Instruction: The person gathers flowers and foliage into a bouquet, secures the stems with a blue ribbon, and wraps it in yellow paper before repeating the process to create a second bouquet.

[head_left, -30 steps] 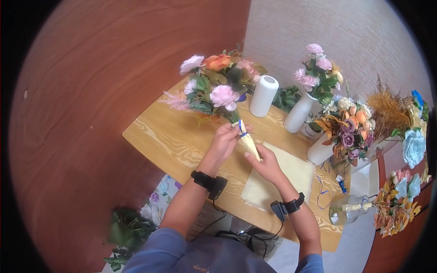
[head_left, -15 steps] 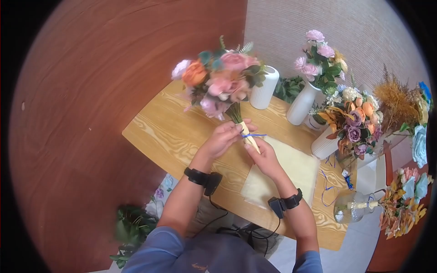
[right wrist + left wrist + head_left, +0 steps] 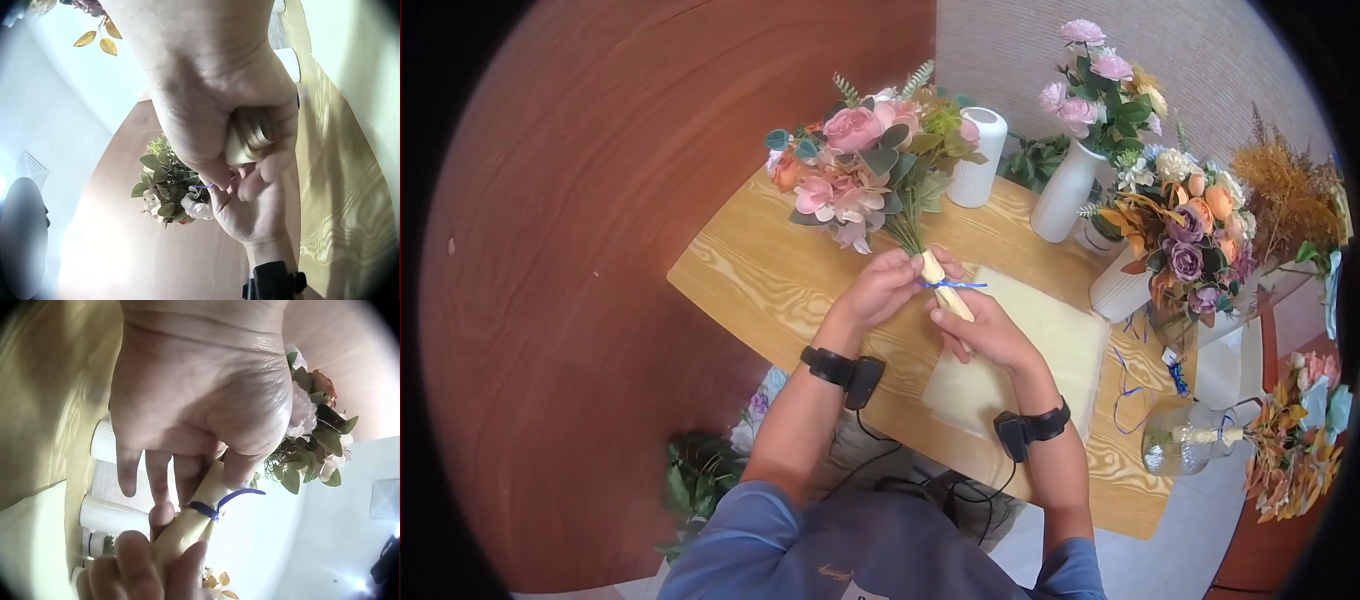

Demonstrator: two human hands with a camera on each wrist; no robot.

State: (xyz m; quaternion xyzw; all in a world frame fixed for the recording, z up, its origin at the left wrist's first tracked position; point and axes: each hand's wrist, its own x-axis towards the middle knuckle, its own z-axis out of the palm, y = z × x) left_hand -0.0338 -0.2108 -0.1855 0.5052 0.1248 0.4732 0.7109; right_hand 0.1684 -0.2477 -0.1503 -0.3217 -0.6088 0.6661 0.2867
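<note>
A bouquet of pink and orange flowers (image 3: 855, 165) leans over the table's far left, its stems bundled in a cream paper wrap (image 3: 953, 304). Thin blue ribbon (image 3: 212, 511) is tied round the wrap, one tail sticking out sideways. My left hand (image 3: 878, 290) pinches the wrap's upper end between thumb and fingers, just above the knot. Lower down, my right hand (image 3: 990, 335) has thumb and fingers curled round the wrap. The wrap's folded bottom end (image 3: 250, 137) shows inside the right hand in the right wrist view.
Cream paper sheets (image 3: 1040, 370) lie under my right forearm on the wooden table (image 3: 730, 250). A white ribbed vase (image 3: 978, 165) stands behind the bouquet. Flower-filled vases line the right, beside loose blue ribbon (image 3: 1132, 392) and a glass jar (image 3: 1185, 440) lying on its side.
The bouquet has turned in my hands, bringing different pink blooms and green leaves to face me. The ribbon tail now points right. Both hands stay on the wrap.
</note>
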